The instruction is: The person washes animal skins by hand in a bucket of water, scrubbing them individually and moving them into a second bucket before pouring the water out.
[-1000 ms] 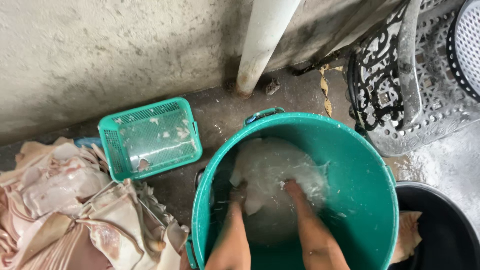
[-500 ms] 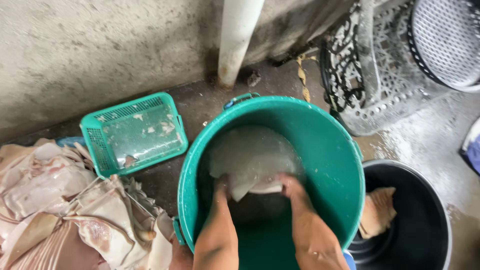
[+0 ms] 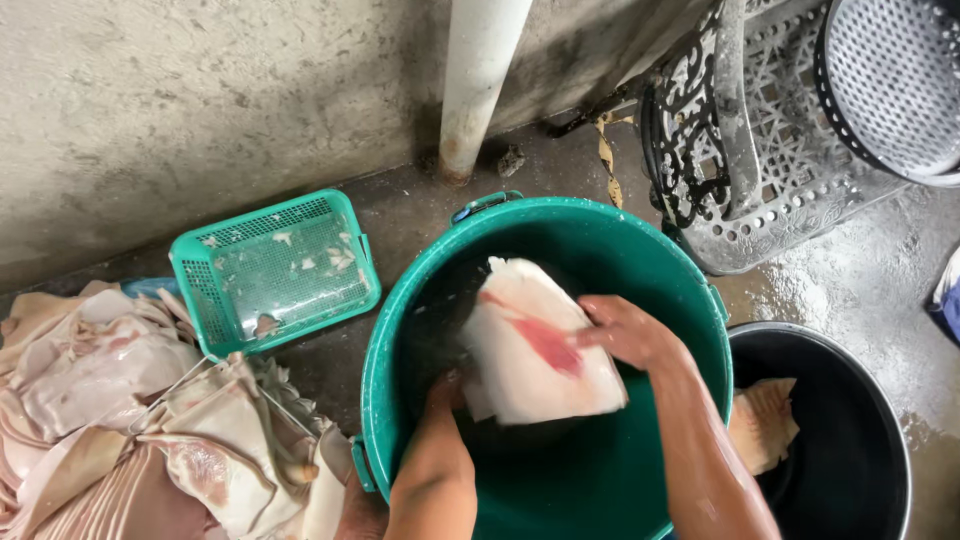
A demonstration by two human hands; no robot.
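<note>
The right hand (image 3: 625, 330) grips the slab (image 3: 540, 345) by its 3 o'clock edge, fingers curled over the top face beside the red streak. The left hand (image 3: 447, 392) holds the slab's 7 o'clock corner from below; its fingers are hidden under the meat, so how tightly it closes cannot be told. The slab lies between the two hands, lifted inside the green bucket (image 3: 400, 330) and tilted, its long axis running from about 11 o'clock down to 5 o'clock. The right hand is on the higher, wider face; the left hand sits lower and nearer the bucket wall.

Outward: at 3 o'clock from the bucket, touching it, stands a black bucket (image 3: 880, 420) holding another pale piece (image 3: 765, 425). At 10 o'clock lies a green basket (image 3: 275, 268). At 8 o'clock a pile of skins (image 3: 150, 420) rests on the floor. A white pipe (image 3: 480, 80) rises at 12 o'clock.
</note>
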